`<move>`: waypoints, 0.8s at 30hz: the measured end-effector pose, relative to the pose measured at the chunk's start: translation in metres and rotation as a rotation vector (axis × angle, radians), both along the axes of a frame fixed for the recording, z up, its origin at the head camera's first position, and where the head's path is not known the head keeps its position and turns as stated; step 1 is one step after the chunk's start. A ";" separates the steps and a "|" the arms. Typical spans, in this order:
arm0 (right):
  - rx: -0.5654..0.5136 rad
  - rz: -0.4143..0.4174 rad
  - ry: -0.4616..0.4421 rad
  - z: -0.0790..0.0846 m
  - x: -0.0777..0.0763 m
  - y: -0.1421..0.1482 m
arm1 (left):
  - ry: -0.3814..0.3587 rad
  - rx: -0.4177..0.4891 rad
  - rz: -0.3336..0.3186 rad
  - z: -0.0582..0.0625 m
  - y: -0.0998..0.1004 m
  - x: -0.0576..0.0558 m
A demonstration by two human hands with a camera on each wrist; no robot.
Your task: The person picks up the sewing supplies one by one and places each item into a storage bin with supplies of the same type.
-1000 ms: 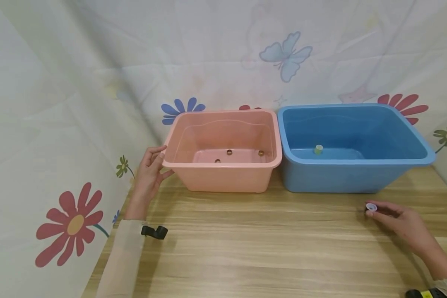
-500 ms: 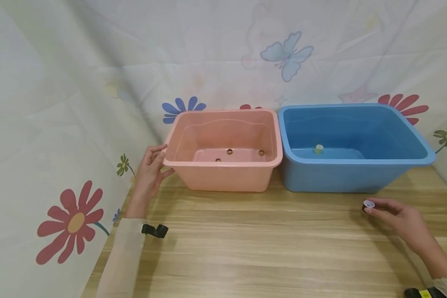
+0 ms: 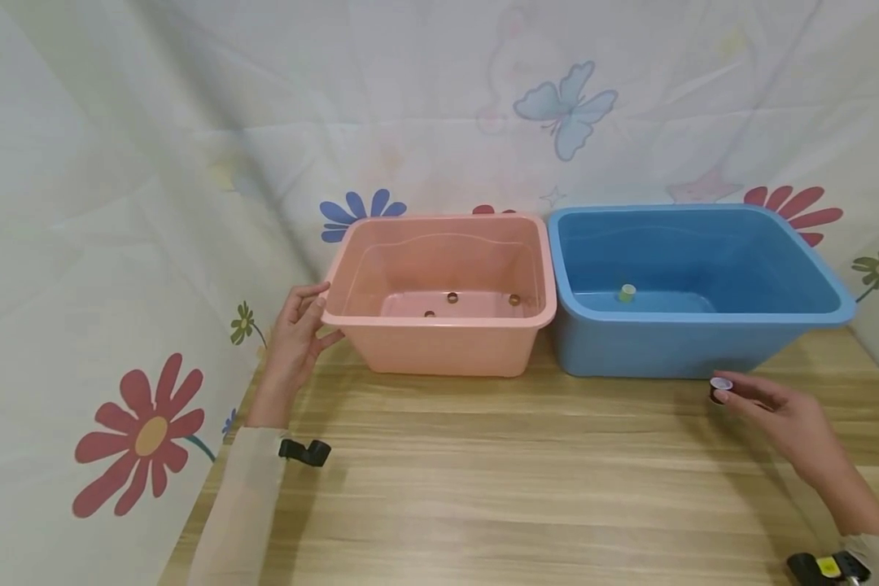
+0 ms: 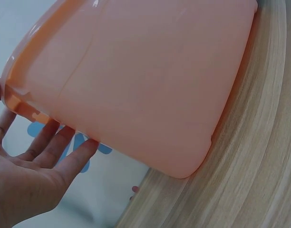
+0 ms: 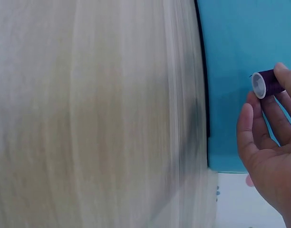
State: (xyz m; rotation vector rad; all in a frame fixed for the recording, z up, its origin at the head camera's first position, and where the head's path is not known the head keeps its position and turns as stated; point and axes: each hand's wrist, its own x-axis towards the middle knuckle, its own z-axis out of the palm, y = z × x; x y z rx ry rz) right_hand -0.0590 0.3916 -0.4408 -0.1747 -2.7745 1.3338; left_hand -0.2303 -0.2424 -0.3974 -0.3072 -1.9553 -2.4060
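Observation:
My left hand (image 3: 293, 338) holds the left rim of the pink tub (image 3: 439, 350). In the left wrist view its fingers (image 4: 79, 159) touch the tub's side below the rim. Between thumb and fingertips, my right hand (image 3: 794, 419) pinches a spool of dark purple thread (image 5: 269, 84) with a white end; it is just in front of the blue tub (image 3: 652, 350). A yellow-green spool-like piece (image 3: 627, 293) stands inside the blue tub. Three small brown ring-like pieces lie on the pink tub's floor, one of them a brown ring (image 3: 452, 298); their kind is too small to tell.
Both tubs stand side by side at the back of a wooden table (image 3: 513, 480). A pale curtain (image 3: 425, 106) printed with flowers and a butterfly hangs behind them and along the left side.
My right hand has moved slightly forward and left with the purple spool, closer to the blue tub's front wall. My left hand has stayed at the pink tub's rim.

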 end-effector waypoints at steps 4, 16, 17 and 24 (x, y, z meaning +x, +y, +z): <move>0.017 0.005 0.035 0.000 -0.001 -0.003 | 0.001 0.009 0.002 0.001 0.001 0.000; 0.002 0.018 0.060 0.010 -0.002 -0.006 | 0.007 0.004 -0.001 0.001 0.001 0.002; 0.004 0.012 0.062 0.010 -0.002 -0.007 | 0.008 0.004 -0.001 0.001 0.001 0.002; 0.025 0.038 0.120 0.016 -0.002 -0.013 | 0.003 0.007 -0.003 0.000 0.001 0.000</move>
